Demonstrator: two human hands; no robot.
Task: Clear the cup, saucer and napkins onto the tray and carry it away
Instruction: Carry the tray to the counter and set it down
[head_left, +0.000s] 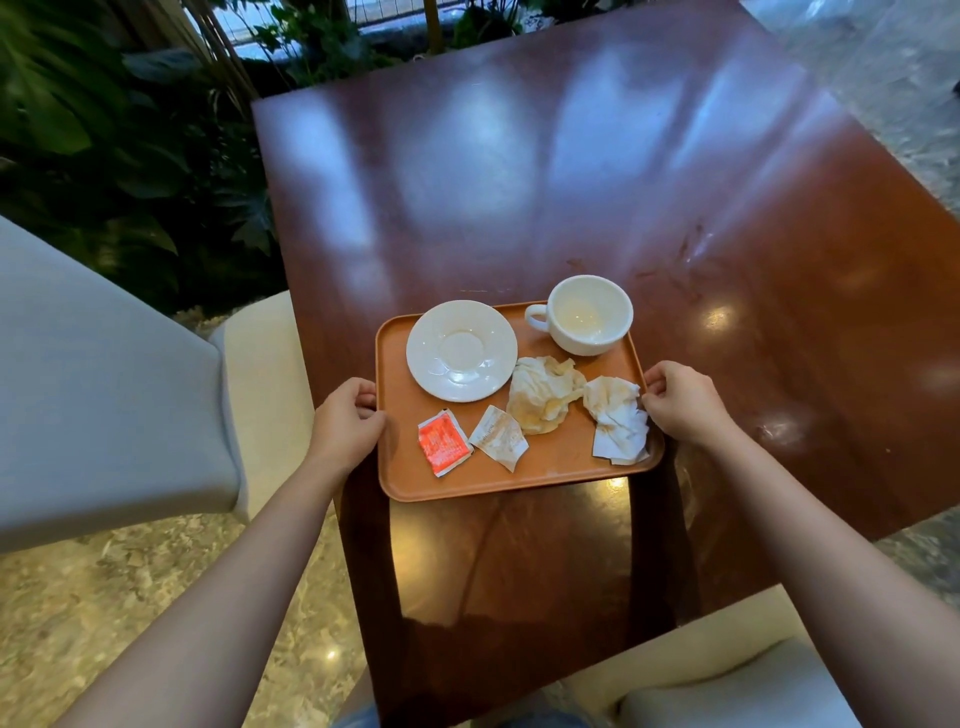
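I am gripping the tray (545, 467) with left hand (347, 418) clamped at nine o'clock, right hand (683, 397) clamped at three o'clock.

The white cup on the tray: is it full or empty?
Nearly empty: the cup stands upright, its pale inside visible down to the bottom, with only a faint residue there.

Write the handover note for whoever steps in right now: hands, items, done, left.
Left hand grips the tray's left rim; right hand grips the right rim.
On the tray: saucer far left, empty cup far right, two crumpled napkins, a red packet and a pale packet.
Done: everything is loaded.
Left: carry the tray away from the wooden table; whether it is already lifted is unclear.
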